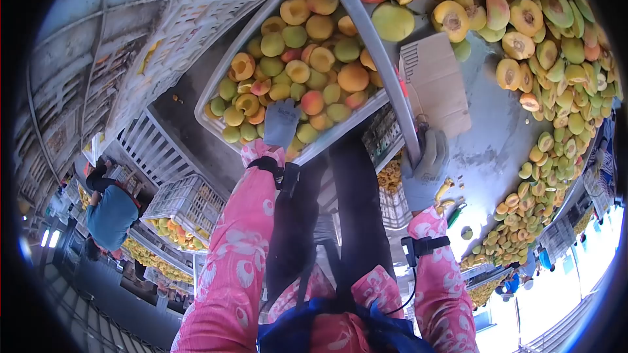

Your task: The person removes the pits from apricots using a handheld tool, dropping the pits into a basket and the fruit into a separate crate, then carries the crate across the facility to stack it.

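My left hand, in a grey glove, reaches over the near edge of a white crate full of halved green, yellow and orange fruit. Its fingertips touch or lie just above the fruit, and what they may hold is hidden. On the metal table, my right hand, also gloved, is at the table's raised metal rim. Its fingers are bent near the lower edge of a piece of cardboard; I cannot make out what is between them.
Many halved fruits are heaped along the table's far and right sides. Yellow scraps lie beside my right hand. Stacked white crates stand at the left. A person is farther off at the left, near another fruit crate.
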`<state>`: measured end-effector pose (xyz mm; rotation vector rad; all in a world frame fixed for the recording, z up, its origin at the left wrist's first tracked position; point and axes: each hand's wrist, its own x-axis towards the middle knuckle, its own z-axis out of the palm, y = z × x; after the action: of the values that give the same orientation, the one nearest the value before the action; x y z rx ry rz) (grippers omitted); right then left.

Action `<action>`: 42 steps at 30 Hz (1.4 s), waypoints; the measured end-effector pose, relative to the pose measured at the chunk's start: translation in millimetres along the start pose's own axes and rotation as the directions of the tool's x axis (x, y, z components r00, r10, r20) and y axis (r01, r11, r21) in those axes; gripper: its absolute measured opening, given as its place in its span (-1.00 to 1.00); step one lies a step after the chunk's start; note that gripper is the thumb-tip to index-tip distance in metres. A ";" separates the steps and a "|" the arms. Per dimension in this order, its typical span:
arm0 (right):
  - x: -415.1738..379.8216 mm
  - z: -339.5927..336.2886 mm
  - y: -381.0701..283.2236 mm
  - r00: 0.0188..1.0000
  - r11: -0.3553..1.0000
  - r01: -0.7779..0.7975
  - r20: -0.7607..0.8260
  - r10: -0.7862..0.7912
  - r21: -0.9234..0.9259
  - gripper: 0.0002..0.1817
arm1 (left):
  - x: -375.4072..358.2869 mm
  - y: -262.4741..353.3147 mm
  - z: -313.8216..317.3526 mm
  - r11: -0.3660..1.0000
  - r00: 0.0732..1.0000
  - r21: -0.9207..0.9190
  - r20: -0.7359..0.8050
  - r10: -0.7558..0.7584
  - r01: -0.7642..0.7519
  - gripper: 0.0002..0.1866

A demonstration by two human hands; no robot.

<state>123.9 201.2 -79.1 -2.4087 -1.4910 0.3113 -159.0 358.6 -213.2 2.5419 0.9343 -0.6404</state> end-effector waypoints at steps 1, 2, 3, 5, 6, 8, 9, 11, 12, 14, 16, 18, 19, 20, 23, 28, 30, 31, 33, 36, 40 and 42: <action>-1.2 -0.8 0.1 1.000 1.000 -0.010 0.017 0.011 -0.002 -0.35 | -0.5 2.4 2.4 0.998 0.999 0.052 -0.029 -0.023 0.025 -0.92; -1.9 -2.3 -0.2 1.000 1.000 -0.010 0.019 0.010 0.003 -0.35 | -1.0 3.8 4.2 0.993 0.997 0.107 -0.059 -0.042 0.048 -0.93; -1.7 -3.5 -0.4 0.999 1.000 -0.023 0.039 0.023 0.007 -0.36 | 0.9 7.3 3.7 0.993 0.997 0.111 -0.059 -0.044 0.050 -0.93; 0.2 -3.3 1.2 0.998 0.999 -0.035 0.059 0.034 0.007 -0.36 | 3.7 20.4 4.9 0.969 0.971 0.108 -0.111 -0.211 0.223 -0.90; 0.5 -1.1 2.1 0.999 1.000 -0.022 0.043 0.021 0.014 -0.36 | 4.9 23.4 7.8 0.961 0.951 0.037 -0.164 -0.264 0.273 -0.92; -5.4 -5.6 2.6 0.999 1.000 -0.005 0.048 0.004 0.021 -0.36 | -0.5 25.0 13.8 0.934 0.919 -0.221 -0.218 -0.328 0.281 -0.90; -5.1 -7.0 1.8 0.998 1.000 -0.010 0.059 0.009 0.018 -0.35 | -1.9 19.9 8.7 0.855 0.877 -0.453 -0.265 -0.400 0.253 -0.87; -0.2 -5.2 -0.9 0.999 1.000 -0.012 0.052 0.011 0.024 -0.34 | -18.8 7.2 -6.7 0.525 0.627 -0.841 -0.340 -0.701 0.131 -0.80; -2.2 -6.9 -0.8 0.998 1.000 -0.014 0.064 0.013 0.016 -0.33 | -34.8 -3.9 -30.7 0.462 0.586 -0.881 -0.323 -0.743 0.100 -0.78; -4.0 -4.4 -2.0 0.998 1.000 -0.021 0.063 0.020 0.007 -0.32 | -68.2 -26.7 -34.7 0.331 0.363 -0.886 -0.206 -0.909 0.326 -0.75; -7.8 -3.0 -1.8 0.997 0.999 -0.043 0.063 0.042 0.016 -0.33 | -96.9 -46.5 -1.8 0.187 0.177 -0.881 -0.120 -0.977 0.435 -0.72; -7.4 -0.1 -5.5 0.997 0.997 -0.056 0.048 0.054 0.053 -0.36 | -118.7 -73.5 44.0 -0.444 0.011 -0.844 0.468 -0.884 0.301 -0.62; -6.2 1.4 -7.2 0.997 0.997 -0.064 0.041 0.062 0.038 -0.36 | -140.6 -93.3 84.0 -0.553 0.250 -0.784 0.616 -0.747 0.281 -0.56; -7.9 2.1 -8.8 0.996 0.997 -0.080 0.035 0.079 0.015 -0.36 | -140.7 -96.3 98.1 -0.513 0.239 -0.824 0.563 -0.791 0.241 -0.54; -6.2 0.6 -13.6 1.000 0.997 -0.019 0.016 0.020 -0.075 -0.34 | -144.7 -108.1 128.9 -0.555 0.319 -0.797 0.604 -0.731 0.237 -0.44; -4.5 -8.5 -26.7 0.998 0.975 -0.052 0.018 0.058 -0.216 -0.30 | -145.8 -107.5 110.6 -0.636 0.622 -0.767 0.540 -0.568 0.086 -0.38; -4.3 -14.3 -35.6 0.984 0.938 -0.096 0.112 0.141 -0.333 -0.23 | -150.5 -121.7 120.0 -0.741 0.714 -0.670 0.540 -0.446 0.044 -0.39; -4.6 -17.9 -44.4 0.986 0.928 -0.097 0.091 0.139 -0.359 -0.23 | -151.3 -123.3 122.9 -0.750 0.734 -0.660 0.527 -0.427 0.038 -0.39; 0.5 -24.0 -62.8 0.970 0.835 -0.079 0.152 0.191 -0.545 -0.17 | -147.4 -124.0 127.4 -0.810 0.872 -0.581 0.353 -0.340 -0.082 -0.37; 14.1 -16.3 -91.9 0.994 0.824 -0.088 0.001 0.107 -0.560 -0.16 | -144.7 -112.7 119.3 -0.903 0.855 -0.403 0.405 -0.325 -0.152 -0.51; 53.3 -5.1 -174.3 0.993 0.869 0.114 0.029 -0.114 -0.481 -0.30 | -150.6 -103.7 126.4 -0.905 0.830 -0.401 0.450 -0.328 -0.139 -0.70; 73.9 13.3 -205.7 0.960 0.859 0.273 0.176 -0.216 -0.433 -0.40 | -164.8 -92.0 117.6 -0.899 0.794 -0.417 0.496 -0.351 -0.137 -0.70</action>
<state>-19.6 356.0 -20.8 -2.5252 -2.1044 0.0512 -367.0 284.8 -240.5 -0.1489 1.2139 0.7218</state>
